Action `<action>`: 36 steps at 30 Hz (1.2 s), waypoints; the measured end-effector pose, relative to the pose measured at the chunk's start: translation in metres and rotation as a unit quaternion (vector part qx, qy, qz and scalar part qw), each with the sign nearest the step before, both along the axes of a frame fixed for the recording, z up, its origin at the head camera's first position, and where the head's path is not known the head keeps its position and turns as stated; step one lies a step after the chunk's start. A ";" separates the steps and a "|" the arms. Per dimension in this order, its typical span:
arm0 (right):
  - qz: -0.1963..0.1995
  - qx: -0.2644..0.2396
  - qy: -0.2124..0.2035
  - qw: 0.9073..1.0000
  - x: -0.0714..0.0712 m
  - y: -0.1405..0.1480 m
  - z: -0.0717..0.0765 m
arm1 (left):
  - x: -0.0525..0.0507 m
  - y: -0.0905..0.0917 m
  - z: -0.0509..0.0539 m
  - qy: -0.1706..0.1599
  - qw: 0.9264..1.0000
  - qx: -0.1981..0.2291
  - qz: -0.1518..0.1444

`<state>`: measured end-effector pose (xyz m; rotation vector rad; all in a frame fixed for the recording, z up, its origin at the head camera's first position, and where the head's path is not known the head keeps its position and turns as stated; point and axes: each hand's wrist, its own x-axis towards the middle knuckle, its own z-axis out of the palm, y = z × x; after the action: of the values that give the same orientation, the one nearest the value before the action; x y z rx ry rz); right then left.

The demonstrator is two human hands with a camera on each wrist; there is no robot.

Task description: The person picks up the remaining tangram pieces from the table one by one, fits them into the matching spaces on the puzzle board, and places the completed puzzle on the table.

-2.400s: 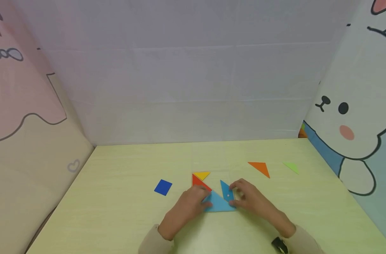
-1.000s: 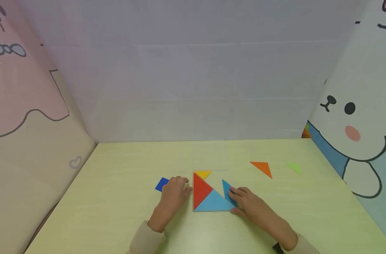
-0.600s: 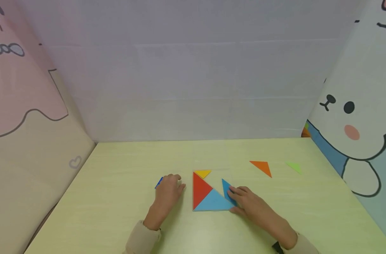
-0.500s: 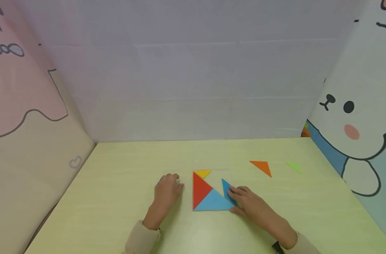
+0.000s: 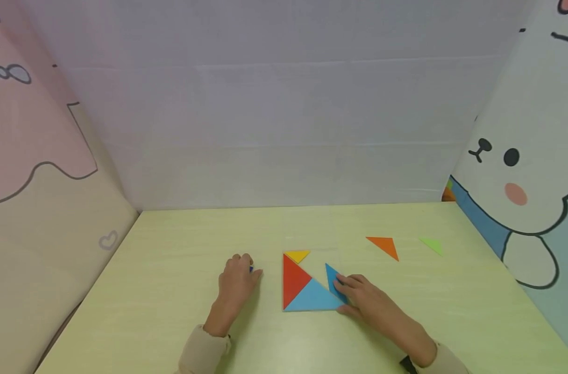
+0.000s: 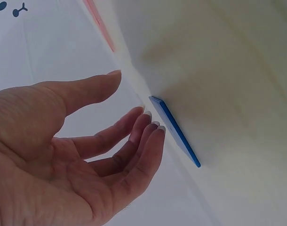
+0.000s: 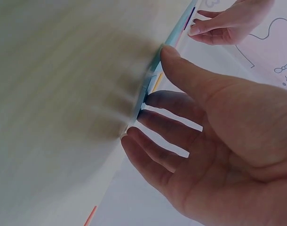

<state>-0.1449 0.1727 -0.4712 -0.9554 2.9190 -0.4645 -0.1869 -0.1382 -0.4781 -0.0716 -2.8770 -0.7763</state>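
Observation:
Above the dark blue square is the left hand, hiding most of it. In the left wrist view this hand has bent, relaxed fingers beside the square, thumb apart; contact is unclear. Fingers of the right hand rest on the blue four-sided piece, its thumb at the right corner of the light blue triangle. The right wrist view shows that hand with spread fingertips against the pieces. A red triangle adjoins the light blue one, and a yellow triangle lies along its upper edge.
An orange triangle and a light green triangle lie toward the back right of the table. A black object shows by the right sleeve. Printed cloths hang at the back and sides.
The left hand has left the red and light blue triangles and moved left over the dark blue square. The right hand's fingers have come further over the blue four-sided piece, then stayed there.

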 end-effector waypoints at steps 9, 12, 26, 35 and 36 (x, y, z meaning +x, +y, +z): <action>-0.001 -0.001 0.002 1.000 0.001 0.000 0.001 | -0.003 -0.009 -0.001 -0.019 1.000 -0.003 0.023; -0.004 -0.004 0.001 1.000 0.000 0.000 0.001 | -0.005 -0.012 -0.001 -0.038 0.999 -0.010 0.032; 0.001 -0.012 0.002 1.000 0.001 0.000 0.001 | -0.005 -0.022 0.001 -0.062 0.997 -0.017 0.044; 0.005 -0.013 0.010 1.000 0.000 0.001 -0.001 | -0.006 -0.025 -0.001 -0.074 0.996 -0.020 0.048; 0.004 -0.012 0.009 1.000 0.000 0.001 -0.001 | -0.007 -0.025 -0.001 -0.074 0.996 -0.023 0.048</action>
<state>-0.1448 0.1733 -0.4726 -0.9804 2.9304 -0.4957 -0.1936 -0.1635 -0.4789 0.1236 -3.0109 -0.7251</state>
